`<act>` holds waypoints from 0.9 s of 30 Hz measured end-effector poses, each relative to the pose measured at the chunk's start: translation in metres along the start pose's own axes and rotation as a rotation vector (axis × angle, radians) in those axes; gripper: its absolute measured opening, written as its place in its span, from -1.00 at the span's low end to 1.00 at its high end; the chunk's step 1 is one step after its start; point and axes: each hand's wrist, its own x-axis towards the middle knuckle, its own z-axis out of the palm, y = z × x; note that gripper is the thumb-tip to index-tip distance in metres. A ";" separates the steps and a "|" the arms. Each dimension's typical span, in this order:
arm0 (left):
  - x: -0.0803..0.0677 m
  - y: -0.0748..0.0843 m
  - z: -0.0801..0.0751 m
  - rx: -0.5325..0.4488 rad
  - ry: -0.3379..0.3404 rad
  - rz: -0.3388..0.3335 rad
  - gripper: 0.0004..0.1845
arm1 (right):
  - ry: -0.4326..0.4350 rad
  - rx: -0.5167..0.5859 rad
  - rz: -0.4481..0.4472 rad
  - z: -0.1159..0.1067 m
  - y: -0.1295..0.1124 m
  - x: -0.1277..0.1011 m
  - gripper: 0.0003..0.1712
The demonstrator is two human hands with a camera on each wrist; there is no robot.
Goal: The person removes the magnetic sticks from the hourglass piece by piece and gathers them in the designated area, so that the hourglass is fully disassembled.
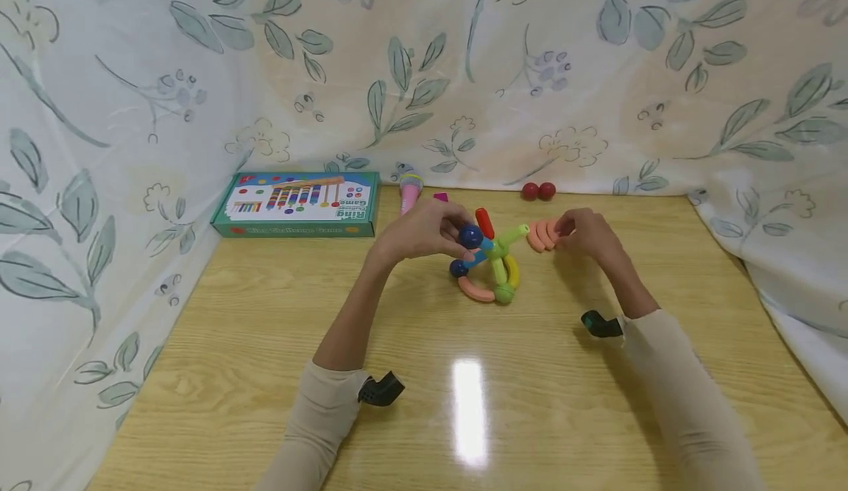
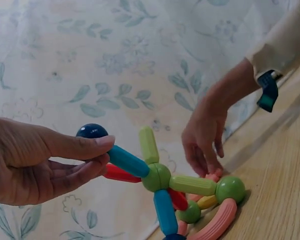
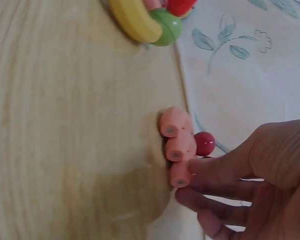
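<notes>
L hand (image 1: 424, 230): pinched ball-&-stick model (image 2: 156, 177) at its dk. blue ball (image 1: 470, 236) end.
Model: was betw. both hands; base appeared to rest on tabletop (image 1: 265, 329), contact unclear.
R hand (image 1: 588, 233): pinched end pc. of curved pink sticks (image 1: 542, 235), R of model.
Red balls (image 1: 547, 191): 2, lay side by side behind sticks.
Box (image 1: 298, 207): lay flat, far L, near pink mic (image 1: 410, 191).
</notes>
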 end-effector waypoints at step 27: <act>0.022 -0.046 0.009 0.018 -0.081 -0.033 -0.39 | 0.097 -0.274 -0.897 -0.015 -0.143 -0.075 -0.50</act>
